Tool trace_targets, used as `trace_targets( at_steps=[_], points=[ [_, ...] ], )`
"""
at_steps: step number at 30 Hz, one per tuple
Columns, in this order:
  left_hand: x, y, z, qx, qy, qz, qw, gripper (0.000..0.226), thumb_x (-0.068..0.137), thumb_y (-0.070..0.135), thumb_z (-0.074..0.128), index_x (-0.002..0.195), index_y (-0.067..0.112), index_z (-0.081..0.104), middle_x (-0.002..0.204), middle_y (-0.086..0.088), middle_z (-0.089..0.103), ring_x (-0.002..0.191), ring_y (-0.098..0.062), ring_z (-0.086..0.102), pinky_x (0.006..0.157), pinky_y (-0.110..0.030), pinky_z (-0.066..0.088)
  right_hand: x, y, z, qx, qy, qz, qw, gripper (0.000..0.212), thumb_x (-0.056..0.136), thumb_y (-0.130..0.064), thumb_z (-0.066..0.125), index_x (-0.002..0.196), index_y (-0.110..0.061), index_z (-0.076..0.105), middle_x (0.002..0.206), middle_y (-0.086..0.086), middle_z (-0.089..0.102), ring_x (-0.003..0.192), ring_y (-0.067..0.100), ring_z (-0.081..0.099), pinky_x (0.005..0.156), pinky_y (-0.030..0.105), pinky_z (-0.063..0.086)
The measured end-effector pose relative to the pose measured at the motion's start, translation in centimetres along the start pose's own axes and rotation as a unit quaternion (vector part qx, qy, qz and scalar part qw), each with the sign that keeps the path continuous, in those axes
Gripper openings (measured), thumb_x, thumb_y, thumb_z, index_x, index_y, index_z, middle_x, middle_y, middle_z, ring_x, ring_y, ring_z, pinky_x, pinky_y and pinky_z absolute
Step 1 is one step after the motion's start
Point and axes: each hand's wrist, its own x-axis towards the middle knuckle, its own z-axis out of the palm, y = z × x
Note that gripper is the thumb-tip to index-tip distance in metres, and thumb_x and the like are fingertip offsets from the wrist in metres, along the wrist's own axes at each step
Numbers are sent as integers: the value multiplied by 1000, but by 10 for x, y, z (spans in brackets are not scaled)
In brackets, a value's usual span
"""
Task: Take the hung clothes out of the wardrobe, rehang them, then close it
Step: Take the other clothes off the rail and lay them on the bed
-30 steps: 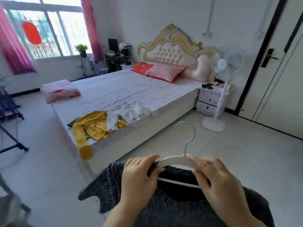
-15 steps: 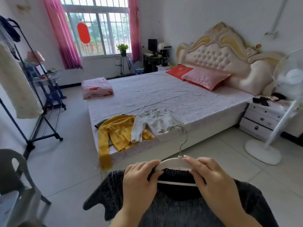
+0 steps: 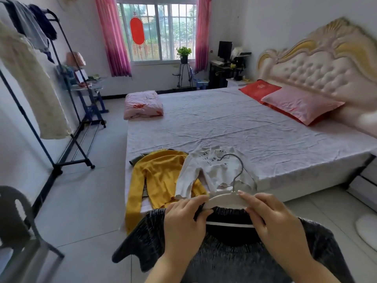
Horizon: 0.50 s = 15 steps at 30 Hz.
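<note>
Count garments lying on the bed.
3: yellow sweater at the near corner, white top overlapping its right side, dark piece peeking from under the sweater; others may be hidden.

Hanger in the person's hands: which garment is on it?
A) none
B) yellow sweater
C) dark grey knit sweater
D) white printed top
C: the left hand and right hand hold the white hanger, whose arms sit inside the dark grey knit sweater at its collar; the yellow sweater and white top lie on the bed.
</note>
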Motion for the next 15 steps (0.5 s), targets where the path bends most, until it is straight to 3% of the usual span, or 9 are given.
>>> trace_targets(
  at_steps=[3,6,11,15],
  points=[
    [48,-28,31,-5,-6,-2,1000,35,59,18,87,90,25,72,76,14,69,70,-7,62,74,-12,33,39,25,38,-7,-4,3,1000,55,61,-8,83,111,-25,69,88,-5,64,58,14,59,51,18,43],
    [100,-48,60,0,-13,9,1000,36,57,16,88,89,24,73,76,12,70,68,-11,66,70,-17,37,84,51,64,-13,-10,17,1000,52,63,-8,82,111,-25,69,88,-4,65,59,14,60,51,18,44],
    [175,-69,105,-3,-4,19,1000,26,63,28,73,88,24,73,78,12,71,70,-10,66,73,-20,40,144,94,101,-26,-8,35,999,48,68,-11,79,112,-25,68,89,-3,64,61,17,61,52,21,50],
    [209,-83,144,2,-15,9,1000,27,63,28,74,89,24,73,79,12,71,71,-11,66,76,-20,39,172,131,126,-27,-11,37,999,48,67,-8,79,111,-25,69,89,-2,65,63,18,62,50,25,52]
  ],
)
